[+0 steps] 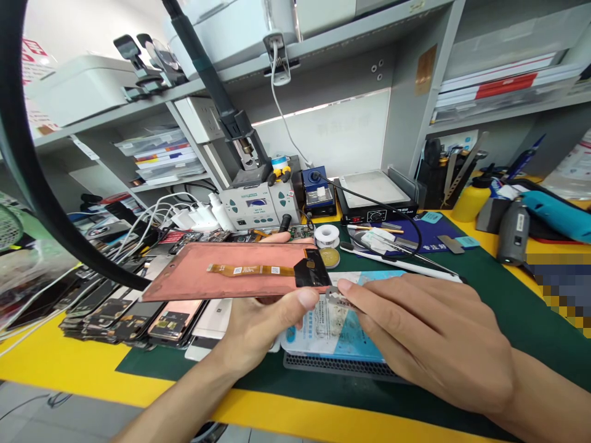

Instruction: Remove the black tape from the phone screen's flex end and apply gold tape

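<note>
My left hand (252,335) holds up a phone screen panel (184,271) with a copper-coloured back, its thumb along the near edge and fingers behind the far edge. An orange-brown flex cable (252,270) runs along the panel to a black patch at its right end. My right hand (438,338) is closed in a pinch on a small grey metal blade (333,295), which is at the panel's near right corner. Whether the blade touches the panel's edge is hard to see. Below both hands lies a blue and white packet (314,341) on a dark perforated base.
Disassembled phones (124,314) are stacked at the left. Behind stand a soldering station (258,206), a solder spool (327,235) and a heating plate (378,191). A white pen-shaped tool (406,266) lies on the green mat (521,326). A black ring-shaped frame (18,123) curves across the left.
</note>
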### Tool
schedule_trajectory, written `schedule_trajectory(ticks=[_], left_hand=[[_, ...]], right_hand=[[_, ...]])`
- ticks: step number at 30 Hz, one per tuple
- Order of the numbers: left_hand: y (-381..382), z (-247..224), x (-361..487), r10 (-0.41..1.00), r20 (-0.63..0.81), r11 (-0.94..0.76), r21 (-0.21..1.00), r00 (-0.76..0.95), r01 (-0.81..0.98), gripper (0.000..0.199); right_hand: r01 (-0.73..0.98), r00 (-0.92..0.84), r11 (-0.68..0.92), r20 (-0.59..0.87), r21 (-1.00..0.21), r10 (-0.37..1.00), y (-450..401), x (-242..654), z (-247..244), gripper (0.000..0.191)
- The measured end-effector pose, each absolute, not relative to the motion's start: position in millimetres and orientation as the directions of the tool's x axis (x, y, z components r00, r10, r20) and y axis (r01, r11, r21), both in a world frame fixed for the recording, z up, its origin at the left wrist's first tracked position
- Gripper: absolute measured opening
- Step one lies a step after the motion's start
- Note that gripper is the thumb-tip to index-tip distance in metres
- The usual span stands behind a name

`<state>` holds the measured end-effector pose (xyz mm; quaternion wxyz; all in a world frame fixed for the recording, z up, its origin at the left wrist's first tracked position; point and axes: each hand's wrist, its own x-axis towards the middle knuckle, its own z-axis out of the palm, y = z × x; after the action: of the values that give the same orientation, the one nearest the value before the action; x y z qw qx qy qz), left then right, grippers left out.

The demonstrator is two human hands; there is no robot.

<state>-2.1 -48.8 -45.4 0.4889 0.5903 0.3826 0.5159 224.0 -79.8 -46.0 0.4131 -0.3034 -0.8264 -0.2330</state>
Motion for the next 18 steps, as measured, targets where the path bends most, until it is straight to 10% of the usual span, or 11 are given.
schedule_trajectory(ticks=[18], left_hand=[[-49.7, -40.5, 2.6, 0.968, 0.203, -0.193, 0.978, 0.145, -0.075, 0.078]], right_hand=[[0.701, -0.475, 0.700, 0.822, 0.137, 0.314, -79.3, 224.5, -46.3, 0.025]])
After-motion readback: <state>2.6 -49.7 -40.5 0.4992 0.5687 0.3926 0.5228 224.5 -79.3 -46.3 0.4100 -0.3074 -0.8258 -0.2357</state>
